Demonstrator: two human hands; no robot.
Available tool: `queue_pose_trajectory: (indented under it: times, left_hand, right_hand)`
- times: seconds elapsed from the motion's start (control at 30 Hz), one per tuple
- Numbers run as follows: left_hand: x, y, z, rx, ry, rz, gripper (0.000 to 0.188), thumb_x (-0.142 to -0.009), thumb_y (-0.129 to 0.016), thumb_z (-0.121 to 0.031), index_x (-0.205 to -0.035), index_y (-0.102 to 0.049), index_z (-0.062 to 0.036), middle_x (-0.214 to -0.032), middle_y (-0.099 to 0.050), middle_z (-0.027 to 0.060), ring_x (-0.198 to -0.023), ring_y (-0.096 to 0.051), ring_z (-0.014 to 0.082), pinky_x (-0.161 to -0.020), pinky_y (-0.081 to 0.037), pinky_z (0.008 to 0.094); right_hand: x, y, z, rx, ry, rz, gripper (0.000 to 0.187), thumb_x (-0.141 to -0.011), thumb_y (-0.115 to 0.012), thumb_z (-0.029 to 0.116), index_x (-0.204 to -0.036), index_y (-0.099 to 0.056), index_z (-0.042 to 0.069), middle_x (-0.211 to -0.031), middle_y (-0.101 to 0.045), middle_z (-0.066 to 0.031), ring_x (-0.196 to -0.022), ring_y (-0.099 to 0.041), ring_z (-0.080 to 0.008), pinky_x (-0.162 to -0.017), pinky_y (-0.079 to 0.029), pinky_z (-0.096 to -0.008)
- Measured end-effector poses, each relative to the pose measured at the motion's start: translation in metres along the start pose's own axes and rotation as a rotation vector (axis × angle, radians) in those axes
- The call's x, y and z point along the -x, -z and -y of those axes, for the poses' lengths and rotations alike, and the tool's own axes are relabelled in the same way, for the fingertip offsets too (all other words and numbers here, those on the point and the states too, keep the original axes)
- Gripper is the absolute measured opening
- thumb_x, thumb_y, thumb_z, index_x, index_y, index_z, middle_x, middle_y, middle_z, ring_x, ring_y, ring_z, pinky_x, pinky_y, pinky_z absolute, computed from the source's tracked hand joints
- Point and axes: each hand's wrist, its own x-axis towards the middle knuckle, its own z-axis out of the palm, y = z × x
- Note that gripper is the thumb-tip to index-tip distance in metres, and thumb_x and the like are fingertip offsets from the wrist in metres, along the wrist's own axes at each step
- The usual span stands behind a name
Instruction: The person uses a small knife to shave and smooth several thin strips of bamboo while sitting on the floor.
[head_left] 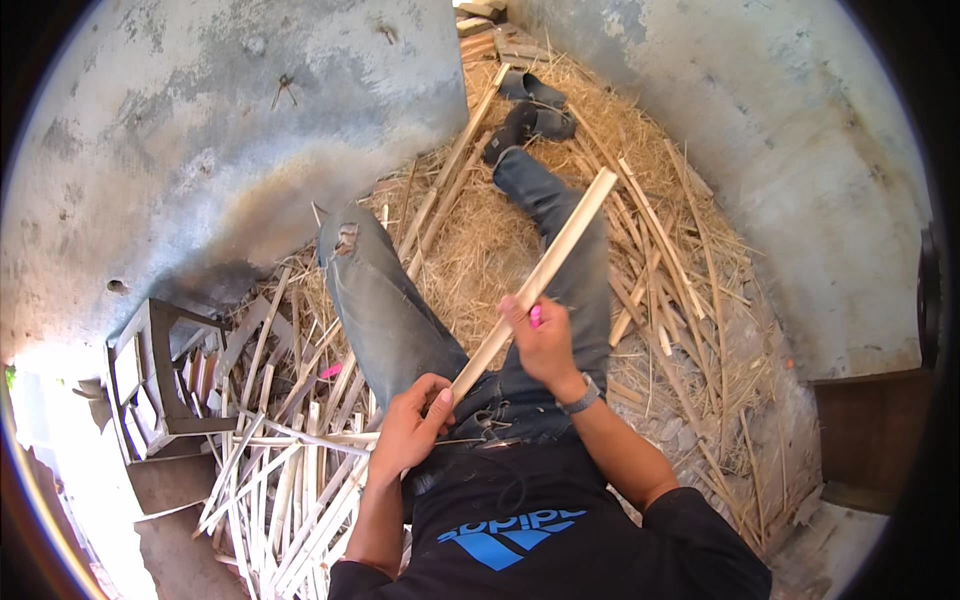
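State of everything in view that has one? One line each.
Wooden strip: held, slanting upward to the right
Left hand: closed on its lower end
Right hand: closed, thumb against it
Pink object: in right hand, mostly hidden
Jeans: faded, torn at left knee
Wristwatch: worn, right wrist
Straw: strewn loose

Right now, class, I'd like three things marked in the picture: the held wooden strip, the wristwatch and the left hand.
Wooden strip [556, 253]: head view, on its bare upper stretch.
Wristwatch [580, 395]: head view, on its visible outer side.
Left hand [407, 424]: head view, on its back.
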Motion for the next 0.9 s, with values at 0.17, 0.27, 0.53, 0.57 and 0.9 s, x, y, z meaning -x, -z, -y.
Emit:
queue_pose_trajectory:
  times: [0.17, 0.27, 0.53, 0.57, 0.9]
  left_hand:
    - [-0.022, -0.011, -0.008, -0.243, -0.167, 0.019, 0.026, -0.107, -0.061, -0.026, -0.109, -0.065, -0.0005, -0.073, -0.068, 0.0103, -0.064, -0.064, 0.0171, -0.061, -0.049, 0.0321]
    - [-0.028, -0.015, -0.021, -0.191, -0.017, 0.08, 0.026, -0.107, -0.06, -0.025, -0.111, -0.066, -0.0006, -0.072, -0.067, 0.0132, -0.064, -0.065, 0.0216, -0.062, -0.049, 0.0354]
    - [-0.019, -0.021, -0.014, -0.238, -0.066, 0.001, 0.029, -0.109, -0.056, -0.029, -0.108, -0.067, -0.0017, -0.066, -0.058, 0.0169, -0.058, -0.054, 0.0257, -0.06, -0.045, 0.04]
    - [-0.018, -0.02, -0.014, -0.246, -0.057, -0.009, 0.029, -0.109, -0.056, -0.029, -0.108, -0.067, -0.0017, -0.066, -0.058, 0.0174, -0.058, -0.055, 0.0265, -0.06, -0.045, 0.0403]
    - [-0.007, -0.015, -0.027, -0.125, -0.105, 0.054, 0.027, -0.112, -0.052, -0.024, -0.115, -0.067, -0.0027, -0.063, -0.052, -0.0024, -0.056, -0.049, 0.0067, -0.053, -0.041, 0.0275]
  right_hand:
    - [0.014, -0.019, -0.006, -0.072, 0.03, 0.145, 0.039, -0.103, -0.071, 0.034, -0.085, -0.068, -0.001, -0.064, -0.057, 0.0021, -0.061, -0.049, -0.0064, -0.054, -0.041, -0.0296]
    - [0.016, -0.023, -0.011, -0.185, 0.006, 0.135, 0.036, -0.103, -0.071, 0.033, -0.094, -0.069, -0.001, -0.068, -0.058, 0.0014, -0.064, -0.049, -0.0064, -0.057, -0.042, -0.0289]
    - [0.009, 0.017, -0.012, -0.25, 0.027, 0.18, 0.03, -0.106, -0.059, 0.028, -0.114, -0.065, -0.001, -0.069, -0.048, 0.0075, -0.059, -0.04, -0.0022, -0.052, -0.032, -0.0229]
    - [0.009, 0.018, -0.009, -0.283, 0.014, 0.192, 0.029, -0.107, -0.057, 0.027, -0.116, -0.063, 0.0, -0.066, -0.044, 0.009, -0.055, -0.036, -0.0009, -0.049, -0.028, -0.0217]
    - [0.027, -0.008, -0.009, -0.432, 0.017, 0.208, 0.042, -0.112, -0.048, 0.037, -0.124, -0.059, -0.002, -0.061, -0.039, 0.0062, -0.053, -0.032, -0.0021, -0.05, -0.027, -0.0206]
